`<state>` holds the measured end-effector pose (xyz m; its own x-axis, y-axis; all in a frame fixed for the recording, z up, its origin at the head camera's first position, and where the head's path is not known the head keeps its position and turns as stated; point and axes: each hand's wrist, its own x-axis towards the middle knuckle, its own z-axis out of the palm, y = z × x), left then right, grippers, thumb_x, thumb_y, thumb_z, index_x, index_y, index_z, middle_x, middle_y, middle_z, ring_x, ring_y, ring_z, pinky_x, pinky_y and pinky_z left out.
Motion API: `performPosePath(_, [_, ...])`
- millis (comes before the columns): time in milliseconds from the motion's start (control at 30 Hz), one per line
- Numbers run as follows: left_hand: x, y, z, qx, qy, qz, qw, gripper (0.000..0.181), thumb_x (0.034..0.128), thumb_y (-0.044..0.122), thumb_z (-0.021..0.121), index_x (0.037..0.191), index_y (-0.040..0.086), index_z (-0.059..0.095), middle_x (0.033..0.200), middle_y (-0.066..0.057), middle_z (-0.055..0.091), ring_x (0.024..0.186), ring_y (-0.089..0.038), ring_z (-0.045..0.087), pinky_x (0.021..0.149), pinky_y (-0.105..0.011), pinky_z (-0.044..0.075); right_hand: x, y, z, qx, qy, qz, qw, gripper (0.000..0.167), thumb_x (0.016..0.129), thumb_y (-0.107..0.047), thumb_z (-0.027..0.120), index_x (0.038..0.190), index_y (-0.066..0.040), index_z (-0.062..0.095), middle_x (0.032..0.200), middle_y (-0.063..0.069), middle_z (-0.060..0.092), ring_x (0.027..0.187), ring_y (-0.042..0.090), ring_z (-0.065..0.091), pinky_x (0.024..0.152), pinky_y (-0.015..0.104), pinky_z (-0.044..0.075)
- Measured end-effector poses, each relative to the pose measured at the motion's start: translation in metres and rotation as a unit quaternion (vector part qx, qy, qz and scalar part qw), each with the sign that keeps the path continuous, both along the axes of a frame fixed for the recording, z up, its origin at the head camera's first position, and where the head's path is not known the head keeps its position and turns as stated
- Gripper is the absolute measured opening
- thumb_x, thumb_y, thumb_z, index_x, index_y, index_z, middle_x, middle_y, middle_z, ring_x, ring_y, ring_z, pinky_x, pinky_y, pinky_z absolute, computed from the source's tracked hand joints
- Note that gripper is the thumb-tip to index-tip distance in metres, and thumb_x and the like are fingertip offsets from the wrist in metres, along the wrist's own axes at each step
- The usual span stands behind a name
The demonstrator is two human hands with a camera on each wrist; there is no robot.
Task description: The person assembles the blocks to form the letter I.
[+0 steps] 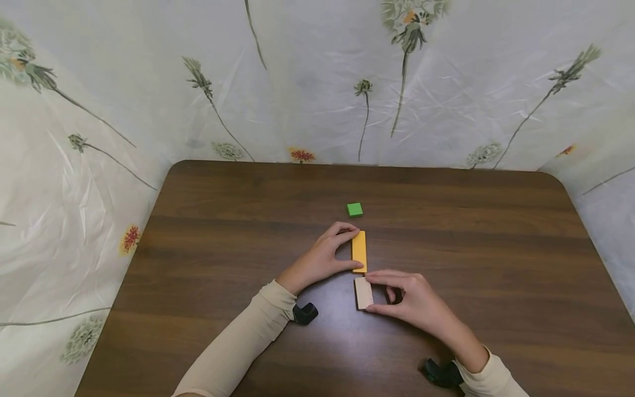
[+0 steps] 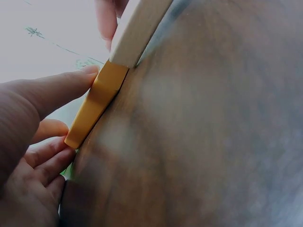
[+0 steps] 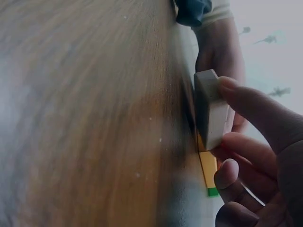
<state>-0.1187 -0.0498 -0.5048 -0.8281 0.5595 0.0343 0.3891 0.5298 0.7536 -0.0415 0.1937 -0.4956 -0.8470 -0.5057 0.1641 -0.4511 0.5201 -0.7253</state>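
Wood-grain bench [image 1: 471,237], dark brown, with rounded far corners. Pale, creased, glossy sheeting [image 1: 317,105] lines the far side and both flanks, printed with green-stemmed dandelions [image 1: 409,38] and small red-orange flowers [image 1: 301,155]. A soft pale reflection [image 1: 337,336] of light lies on the bench's near middle.

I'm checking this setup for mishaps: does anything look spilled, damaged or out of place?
Nothing stands out. The left hand pinches the yellow block, the right hand the cream block; the green block lies beyond the yellow one. No spill or breakage shows on the table, though tiny chips would be hard to see.
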Motion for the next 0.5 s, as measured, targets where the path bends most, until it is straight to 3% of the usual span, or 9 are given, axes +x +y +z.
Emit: performPosePath(500, [-0.0011, 0.0007, -0.0006, 0.006, 0.005, -0.002, 1.0000, 0.074, 0.0895, 0.033, 0.082, 0.152, 0.009, 0.052, 0.151, -0.003, 0.047, 0.142, -0.019, 0.048, 0.119, -0.037, 0.042, 0.0000, -0.0036, 0.0007, 0.060, 0.023, -0.003, 0.9979, 0.051, 0.076, -0.036, 0.093, 0.121, -0.022, 0.077, 0.109, -0.013, 0.072, 0.061, -0.008, 0.044, 0.058, 0.014, 0.040])
